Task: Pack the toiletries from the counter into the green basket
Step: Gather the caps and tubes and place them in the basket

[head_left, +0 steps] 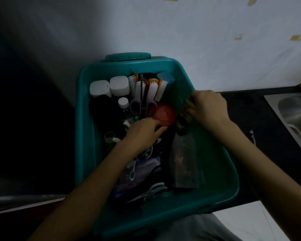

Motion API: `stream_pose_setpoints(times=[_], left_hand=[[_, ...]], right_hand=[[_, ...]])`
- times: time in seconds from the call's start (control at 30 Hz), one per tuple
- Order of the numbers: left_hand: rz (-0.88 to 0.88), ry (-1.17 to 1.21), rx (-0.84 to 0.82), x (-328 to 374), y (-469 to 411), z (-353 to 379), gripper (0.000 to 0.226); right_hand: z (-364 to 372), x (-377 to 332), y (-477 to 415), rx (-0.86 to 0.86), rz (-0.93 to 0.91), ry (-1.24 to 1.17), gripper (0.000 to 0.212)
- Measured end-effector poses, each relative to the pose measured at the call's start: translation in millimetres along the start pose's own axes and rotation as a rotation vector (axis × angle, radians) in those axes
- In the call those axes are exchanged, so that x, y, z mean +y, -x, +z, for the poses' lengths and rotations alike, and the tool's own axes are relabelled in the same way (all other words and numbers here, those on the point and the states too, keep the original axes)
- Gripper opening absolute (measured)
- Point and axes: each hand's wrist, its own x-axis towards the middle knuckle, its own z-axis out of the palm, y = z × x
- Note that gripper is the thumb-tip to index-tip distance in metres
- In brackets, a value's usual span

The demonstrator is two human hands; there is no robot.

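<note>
my left hand (144, 129) is down inside the green basket (87, 136), fingers curled onto the edge of a red round lid (165, 115) in the middle. i can't tell if it is pinching the lid or just pushing it. my right hand (207, 108) is at the right wall of the basket, fingers closed around the top of a dark bottle (184, 159) that leans along that side, its bottom toward me.

the basket is already very full. two white tubs (109, 86) stand at the back left, a row of white brushes (146, 87) stands next to them, and a blue box (165, 78) sits in the back right corner. purple scissors (143, 106) lie just behind the red lid, and grey scissors (151, 190) lie near my end.

what could go wrong — the bottle is leaning, not flat, so i think it could slip down and knock the brushes over if i let go fast. my left hand is close to the scissors, so a quick push could poke a finger. it is dark in here too, and i can't see the small things under my left arm well, so i might squash one.

the basket sits on a dark counter (250, 129). one small thin thing (252, 136) lies on it by my right wrist — too small to name. a metal sink (295, 117) is further right.
</note>
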Motion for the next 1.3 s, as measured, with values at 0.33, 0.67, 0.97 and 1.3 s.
stream_pose_setpoints(times=[0.33, 0.67, 0.97, 1.3], left_hand=[[-0.034, -0.190, -0.148, -3.6, 3.6, 1.6, 0.042], [-0.059, -0.179, -0.180, -2.4, 5.0, -0.4, 0.046], [-0.075, -0.146, -0.183, -4.1, 4.1, -0.5, 0.045], [-0.070, -0.131, -0.180, -4.2, 5.5, -1.3, 0.043]], right_hand=[[43.6, -32.7, -17.6, -0.302, 0.064, 0.229, 0.027], [49.5, -32.2, -47.7, -0.493, 0.009, 0.223, 0.029], [65.4, -51.6, -57.4, -0.754, 0.042, 0.251, 0.039], [88.5, -48.7, -47.7, -0.608, 0.092, 0.307, 0.034]])
